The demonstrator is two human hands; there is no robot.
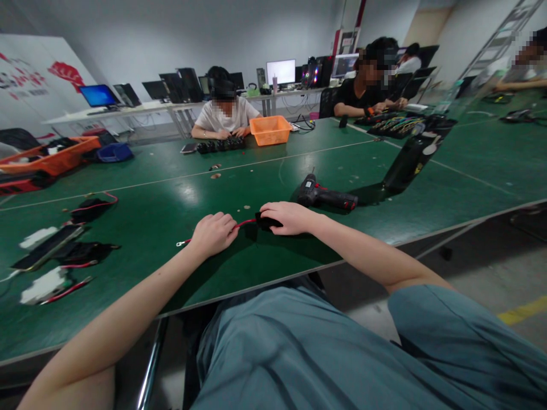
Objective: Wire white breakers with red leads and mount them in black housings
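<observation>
My left hand (213,233) is closed around a red cable (245,222), whose metal ring terminal (179,244) sticks out past the wrist on the left. The cable runs right into a small black block (258,218), and my right hand (284,217) is wrapped over that block from above. Most of the block is hidden under the fingers. Both hands are just above or on the green table (265,262); I cannot tell whether the block touches it. A black cordless drill (325,195) lies right behind my right hand.
At left lie a phone (49,247), white parts (46,285) and black pieces with red cables (89,209). A black bottle (410,162) stands at right. Across the table, people sit near an orange basket (270,131) and a row of black parts (220,144).
</observation>
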